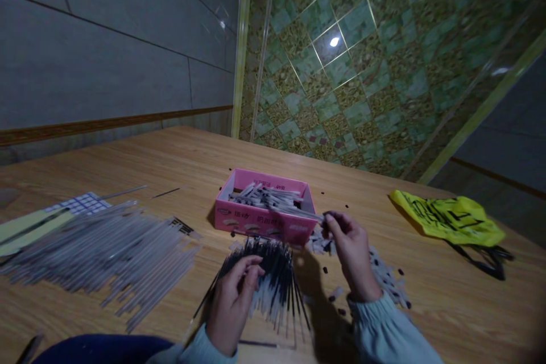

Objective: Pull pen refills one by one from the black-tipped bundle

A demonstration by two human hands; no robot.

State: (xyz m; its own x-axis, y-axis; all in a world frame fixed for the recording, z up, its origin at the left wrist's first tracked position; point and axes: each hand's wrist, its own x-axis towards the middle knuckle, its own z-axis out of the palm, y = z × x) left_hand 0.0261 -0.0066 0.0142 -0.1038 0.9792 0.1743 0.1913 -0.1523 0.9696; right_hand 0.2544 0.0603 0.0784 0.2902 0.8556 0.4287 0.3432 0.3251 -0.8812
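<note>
My right hand [347,244] pinches the end of a slim pale tube [305,213], which looks like a pen refill. The tube lies across the right front edge of a pink cardboard box [260,222]. Inside the box is a heap of similar whitish tubes with some dark ends [268,197]. My left hand [236,293] is curled, thumb close to forefinger, beside a fanned pile of thin black refill-like sticks [273,267]. Whatever its fingers hold is too small to make out.
Many clear tubes [111,261] lie on the left, near a checked sheet [83,203]. Small white pieces with black bits [388,276] are scattered at the right. A yellow bag [447,219] with black straps lies farther right. Tiled walls border the wooden table [179,153].
</note>
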